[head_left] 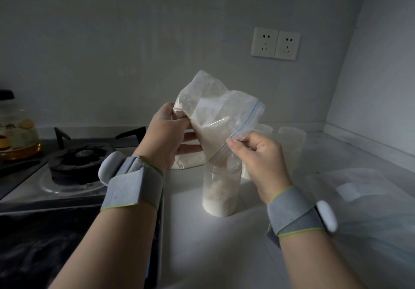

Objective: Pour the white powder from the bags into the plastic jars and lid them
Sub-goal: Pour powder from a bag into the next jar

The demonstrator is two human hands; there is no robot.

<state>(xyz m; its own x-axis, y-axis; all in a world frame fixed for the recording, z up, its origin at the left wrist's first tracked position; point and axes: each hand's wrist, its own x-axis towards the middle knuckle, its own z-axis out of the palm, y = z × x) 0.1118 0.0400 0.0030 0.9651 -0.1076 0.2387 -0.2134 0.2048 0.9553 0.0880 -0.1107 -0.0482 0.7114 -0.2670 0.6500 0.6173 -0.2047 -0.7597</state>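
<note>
The white table (224,243) fills the middle and right of the scene, and a dark stove (74,165) sits on its left side. A flat clear bag (350,187) lies on the table at the right and looks empty. In the middle the person holds the bag (215,113) of white powder up in the air and tips it, so its open zip corner points down into the mouth of the jar (221,190). It is most likely held this way so the powder slides down in a thin stream and does not spill. The jar stands upright on the table, right under the bag, and is part full of powder. Two more jars (292,136) wait at the far right, near the wall. The left hand (168,138) grips the high end of the bag to lift it. The right hand (260,156) pinches the zip edge just above the jar to steer the opening. Another full bag (186,163) lies just behind the jar, partly hidden by the left hand. A bottle of oil (18,131) stands at the far left. Nothing blocks the jar, and no lid can be seen.
</note>
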